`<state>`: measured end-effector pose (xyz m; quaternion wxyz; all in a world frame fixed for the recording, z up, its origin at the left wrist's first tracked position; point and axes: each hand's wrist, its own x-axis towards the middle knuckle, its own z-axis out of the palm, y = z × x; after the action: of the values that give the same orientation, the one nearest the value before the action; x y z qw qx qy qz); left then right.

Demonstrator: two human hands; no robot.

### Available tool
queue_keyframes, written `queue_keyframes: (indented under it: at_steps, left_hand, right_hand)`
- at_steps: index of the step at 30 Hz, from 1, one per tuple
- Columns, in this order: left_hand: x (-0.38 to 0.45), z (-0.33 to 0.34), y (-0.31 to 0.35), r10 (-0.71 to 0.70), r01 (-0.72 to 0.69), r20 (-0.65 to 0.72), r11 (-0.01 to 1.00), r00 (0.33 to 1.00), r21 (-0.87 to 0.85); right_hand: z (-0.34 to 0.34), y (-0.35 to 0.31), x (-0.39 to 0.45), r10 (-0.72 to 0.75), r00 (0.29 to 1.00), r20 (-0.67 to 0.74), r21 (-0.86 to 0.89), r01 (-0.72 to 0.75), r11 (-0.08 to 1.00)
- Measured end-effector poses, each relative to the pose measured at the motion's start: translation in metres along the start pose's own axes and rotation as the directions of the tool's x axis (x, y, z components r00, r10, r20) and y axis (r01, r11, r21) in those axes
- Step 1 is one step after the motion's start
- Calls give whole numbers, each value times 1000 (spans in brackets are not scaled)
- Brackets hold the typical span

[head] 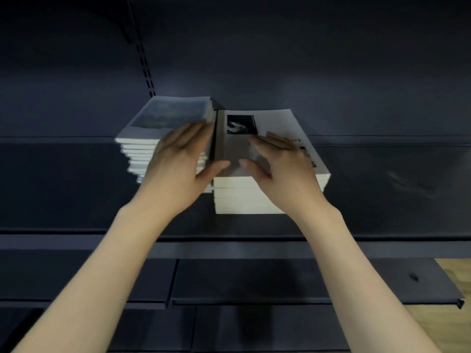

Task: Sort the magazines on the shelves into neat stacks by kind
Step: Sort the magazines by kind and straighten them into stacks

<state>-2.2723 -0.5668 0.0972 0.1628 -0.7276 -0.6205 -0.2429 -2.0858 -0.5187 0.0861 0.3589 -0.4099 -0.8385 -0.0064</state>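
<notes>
Two stacks of magazines stand side by side on a dark shelf (369, 189). The left stack (142, 149) is topped by a cover with a bluish landscape picture. The right stack (244, 197) shows a grey cover with a small black photo. My left hand (178, 164) lies with straight fingers against the gap between the stacks, its thumb reaching onto the right stack's cover. My right hand (283, 169) rests flat on the right stack's top cover, fingers spread. Both hands are blurred. Neither hand grips anything.
The shelf's back panel (280, 59) and a slotted upright (145, 64) are behind the stacks. More dark shelves (254, 281) step out below, toward me. A strip of wooden floor (453, 281) shows at the lower right.
</notes>
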Motion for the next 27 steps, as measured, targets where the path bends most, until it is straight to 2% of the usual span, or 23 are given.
queue_keyframes:
  at_steps: [3, 6, 10, 13, 15, 18, 23, 25, 27]
  left_hand:
    - [8, -24, -42, -44, 43, 50, 999, 998, 27]
    - [13, -37, -93, -89, 79, 167, 995, 982, 69]
    - [15, -42, -138, -196, 211, 378, 977, 905, 2]
    - [16, -36, -151, -222, 287, 482, 956, 848, -64]
    - [16, -29, -150, -212, 301, 494, 948, 843, -108]
    - [16, -18, -147, -155, 260, 463, 950, 873, -173]
    - [15, -13, -150, -104, 223, 473, 953, 875, -204]
    - [15, -15, -150, -108, 231, 474, 950, 874, -209]
    - [16, -17, -154, -171, 279, 466, 945, 868, -173]
  right_hand:
    - [12, -26, 29, -49, 994, 93, 91, 40, 995]
    - [32, -51, 59, -148, 967, 207, 183, 111, 977]
    - [60, -72, 91, -220, 918, 331, 35, 221, 975]
    - [73, -72, 99, -191, 903, 385, -73, 236, 969]
    - [77, -70, 96, -166, 911, 377, -62, 204, 977]
    - [78, -70, 92, -124, 924, 360, -30, 144, 989]
    - [69, -75, 94, -40, 894, 446, -51, 70, 996]
    - [65, -79, 93, -13, 893, 450, -112, 71, 991]
    - [61, -79, 93, 86, 897, 434, -237, 21, 971]
